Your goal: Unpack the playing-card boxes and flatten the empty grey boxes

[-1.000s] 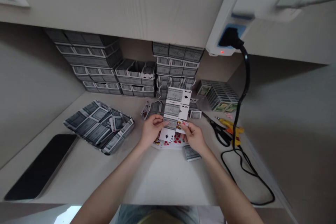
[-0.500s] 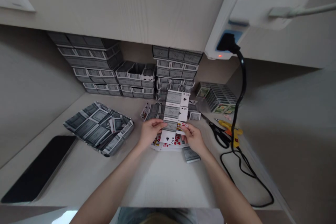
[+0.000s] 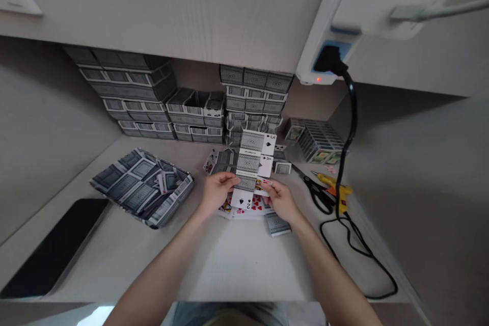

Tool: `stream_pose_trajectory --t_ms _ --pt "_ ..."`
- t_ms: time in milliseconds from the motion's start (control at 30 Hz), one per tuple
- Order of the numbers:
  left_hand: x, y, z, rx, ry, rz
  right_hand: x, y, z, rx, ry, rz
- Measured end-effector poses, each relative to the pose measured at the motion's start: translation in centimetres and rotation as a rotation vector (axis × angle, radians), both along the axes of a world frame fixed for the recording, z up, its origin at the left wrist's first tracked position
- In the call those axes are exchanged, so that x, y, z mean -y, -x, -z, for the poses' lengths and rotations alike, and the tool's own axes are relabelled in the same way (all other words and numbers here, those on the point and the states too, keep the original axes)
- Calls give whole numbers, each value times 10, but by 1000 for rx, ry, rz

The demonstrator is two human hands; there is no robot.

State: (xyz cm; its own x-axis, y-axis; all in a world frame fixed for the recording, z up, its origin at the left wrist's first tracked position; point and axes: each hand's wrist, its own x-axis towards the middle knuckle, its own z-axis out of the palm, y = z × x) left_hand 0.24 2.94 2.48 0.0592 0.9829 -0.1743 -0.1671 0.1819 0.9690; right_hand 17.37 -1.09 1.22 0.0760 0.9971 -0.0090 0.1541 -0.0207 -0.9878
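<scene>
Between my hands is a strip of joined playing cards [image 3: 249, 163], raised above the desk, with grey patterned backs and white faces showing a 3, an ace and a 2 of spades. My left hand [image 3: 219, 191] pinches its left edge between thumb and fingers. On the other side, my right hand [image 3: 281, 199] has its fingers closed on a face card [image 3: 263, 186] at the strip's lower right. Loose face-up cards [image 3: 246, 212], hearts among them, lie beneath. A small stack of cards [image 3: 278, 224], backs up, rests below my right hand.
A tray made of cards [image 3: 143, 183] and a black phone-like slab [image 3: 53, 247] lie left. Card-built boxes [image 3: 141, 107] line the back. To the right are clear cases [image 3: 321, 141], black-handled scissors [image 3: 319, 196], a yellow glue gun [image 3: 336, 186] and its black cord [image 3: 367, 249].
The card strip has shifted slightly left and its lower end is tilted a little more. Both hands keep their holds. The whole view has moved a little.
</scene>
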Motion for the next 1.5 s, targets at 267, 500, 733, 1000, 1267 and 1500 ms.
stream_pose_trajectory --t_ms 267,500,733,1000,1267,1500 --pt "-3 4 0 -14 -30 20 0 -10 -2 98 -72 -51" --pt "-4 5 0 -13 -31 38 -2 -17 -1 112 -63 -44" --pt "-3 3 2 4 -6 41 -1 -16 -4 118 -67 -23" --pt "-1 -3 11 86 41 35 0 -10 -7 95 -57 30" --pt "1 -6 10 74 53 -7 2 -4 -11 54 -73 41" --pt "2 -5 8 57 61 32 1 -1 -4 -20 -19 12"
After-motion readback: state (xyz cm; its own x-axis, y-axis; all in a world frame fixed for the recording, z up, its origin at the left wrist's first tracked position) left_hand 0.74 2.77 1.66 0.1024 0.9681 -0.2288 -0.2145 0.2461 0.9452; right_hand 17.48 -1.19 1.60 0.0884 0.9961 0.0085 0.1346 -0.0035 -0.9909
